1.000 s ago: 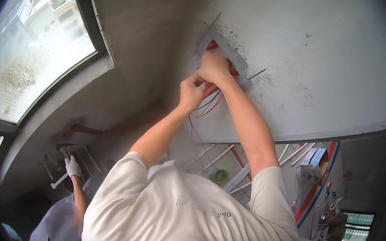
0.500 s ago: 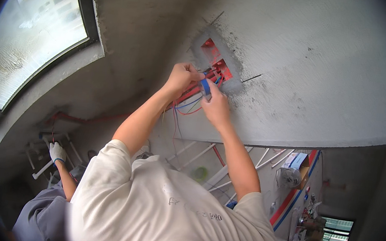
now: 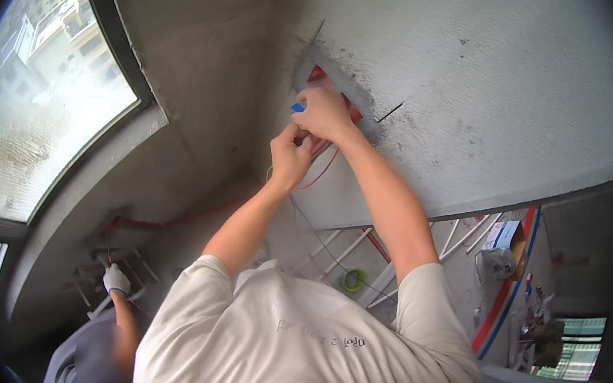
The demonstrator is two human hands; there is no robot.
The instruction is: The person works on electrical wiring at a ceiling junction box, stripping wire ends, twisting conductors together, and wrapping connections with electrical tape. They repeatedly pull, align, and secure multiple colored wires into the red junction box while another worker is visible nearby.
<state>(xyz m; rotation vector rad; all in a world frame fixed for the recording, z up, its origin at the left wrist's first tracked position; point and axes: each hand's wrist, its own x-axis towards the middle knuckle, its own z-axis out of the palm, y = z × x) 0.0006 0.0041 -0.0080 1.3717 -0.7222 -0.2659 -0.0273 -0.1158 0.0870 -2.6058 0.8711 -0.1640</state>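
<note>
- Right hand [image 3: 324, 112], at box [image 3: 317, 75]: clamped on tape [image 3: 298, 108].
- Tape: we judge light, pliable; hold rim.
- Left hand [image 3: 292, 157], below box: we cannot tell its grip.

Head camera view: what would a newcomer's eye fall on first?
Likely the bare left hand and bare right hand, the latter holding a small blue item, at the red recessed wall box, upper centre. Next come the bright glass window at left and a co-worker's white-gloved hand, lower left.
</note>
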